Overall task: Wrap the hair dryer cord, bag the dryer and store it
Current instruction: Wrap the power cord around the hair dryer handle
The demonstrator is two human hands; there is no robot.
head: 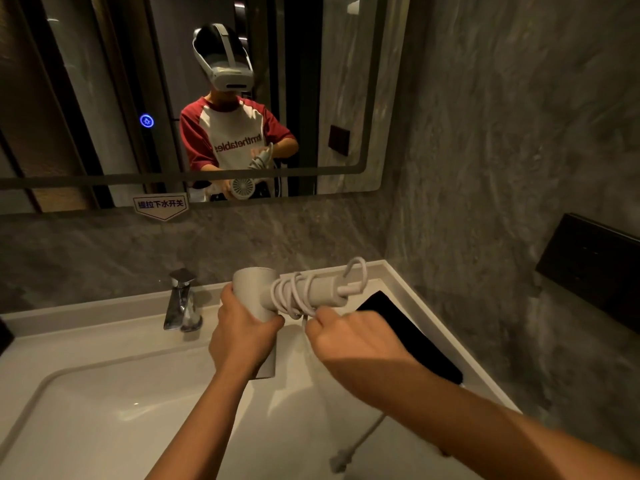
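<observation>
I hold a pale grey hair dryer (258, 287) over the white counter, its handle pointing right. My left hand (239, 330) grips the barrel. The cord (291, 294) is coiled in several loops around the handle. My right hand (343, 337) pinches the cord just below the handle. The loose end of the cord hangs down behind my right forearm, and its plug (341, 460) dangles near the counter's front. A flat black bag (412, 336) lies on the counter at the right, partly hidden by my right hand and arm.
A white basin (86, 410) fills the lower left, with a chrome tap (181, 301) behind it. A wall mirror (346, 81) shows a person with the dryer. Grey stone walls close the back and right, where a dark box (595, 268) is mounted.
</observation>
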